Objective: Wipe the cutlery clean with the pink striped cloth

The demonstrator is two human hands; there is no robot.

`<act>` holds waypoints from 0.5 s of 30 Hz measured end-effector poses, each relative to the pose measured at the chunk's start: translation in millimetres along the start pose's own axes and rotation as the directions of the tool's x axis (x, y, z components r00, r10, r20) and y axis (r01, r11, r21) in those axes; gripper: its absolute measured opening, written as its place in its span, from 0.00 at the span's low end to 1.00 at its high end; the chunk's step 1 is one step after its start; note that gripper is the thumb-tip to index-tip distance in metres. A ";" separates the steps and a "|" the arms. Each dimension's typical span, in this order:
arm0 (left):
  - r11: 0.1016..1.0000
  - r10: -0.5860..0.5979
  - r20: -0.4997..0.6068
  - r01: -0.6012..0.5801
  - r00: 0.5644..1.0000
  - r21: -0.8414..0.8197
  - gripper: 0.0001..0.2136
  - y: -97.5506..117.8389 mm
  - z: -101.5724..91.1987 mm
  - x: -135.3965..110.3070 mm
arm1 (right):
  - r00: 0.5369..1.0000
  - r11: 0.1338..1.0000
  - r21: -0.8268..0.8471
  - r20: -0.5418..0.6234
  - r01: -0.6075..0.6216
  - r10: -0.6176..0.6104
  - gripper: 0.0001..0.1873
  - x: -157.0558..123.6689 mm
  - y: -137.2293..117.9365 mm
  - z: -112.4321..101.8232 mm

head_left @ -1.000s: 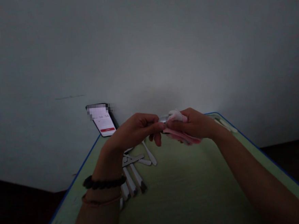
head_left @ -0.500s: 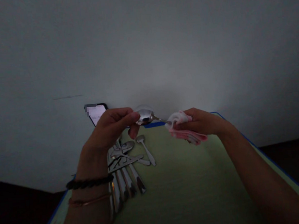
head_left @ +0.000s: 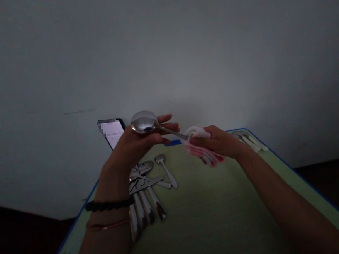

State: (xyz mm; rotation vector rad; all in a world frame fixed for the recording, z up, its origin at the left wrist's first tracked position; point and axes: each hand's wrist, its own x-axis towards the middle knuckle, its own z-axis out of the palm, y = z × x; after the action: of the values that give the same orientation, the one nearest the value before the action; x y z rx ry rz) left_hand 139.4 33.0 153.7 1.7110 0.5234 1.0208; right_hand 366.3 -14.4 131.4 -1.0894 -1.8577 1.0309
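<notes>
My right hand [head_left: 222, 142] is closed round a folded pink and white cloth [head_left: 204, 153], with the handle end of a large shiny spoon inside it. The spoon [head_left: 145, 122] points left in the air above the table, its bowl in front of my left hand [head_left: 137, 145]. The fingers of that hand are stretched out and apart behind the spoon's handle. Whether the palm touches the bowl I cannot tell. Below lies a pile of cutlery [head_left: 145, 202] with knife handles and spoons, partly hidden by my left forearm. A small spoon [head_left: 167, 171] lies beside it.
A phone [head_left: 113, 131] with a lit screen leans against the grey wall [head_left: 164, 57] behind the table. The green table [head_left: 210, 217] has blue edging. More cutlery with pale handles [head_left: 250, 140] lies at the far right corner, partly behind my right wrist.
My left hand has let go of the spoon's bowl and spread its fingers. The spoon and cloth have shifted left with my right hand, uncovering the cutlery at the far right.
</notes>
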 end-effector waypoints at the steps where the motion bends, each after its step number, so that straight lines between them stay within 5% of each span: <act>1: 1.000 0.010 -0.055 -0.008 0.998 0.031 0.16 0.0 3.6 2.3 | 1.000 1.000 0.004 -0.002 0.005 -0.005 0.20 2.0 0.4 4.5; 4: 0.998 0.044 -0.206 -0.035 0.978 0.050 0.08 -2.9 9.1 9.0 | 1.000 1.000 -0.005 0.008 0.000 0.000 0.21 6.2 2.6 12.6; 10: 0.999 0.002 -0.405 -0.022 0.914 -0.045 0.07 -12.4 -7.0 13.4 | 0.994 0.977 -0.215 0.104 0.000 0.023 0.21 8.6 15.8 9.2; 15: 0.998 -0.061 -0.429 0.043 0.901 -0.053 0.07 -15.7 -10.4 14.5 | 0.914 0.898 -0.431 0.321 -0.090 0.246 0.16 10.3 40.0 9.6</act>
State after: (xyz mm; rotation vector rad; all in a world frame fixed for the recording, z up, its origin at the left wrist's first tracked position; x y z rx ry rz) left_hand 140.6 55.5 145.9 1.4237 0.8190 1.3709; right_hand 366.9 5.1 93.8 -1.3971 -2.3946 1.0240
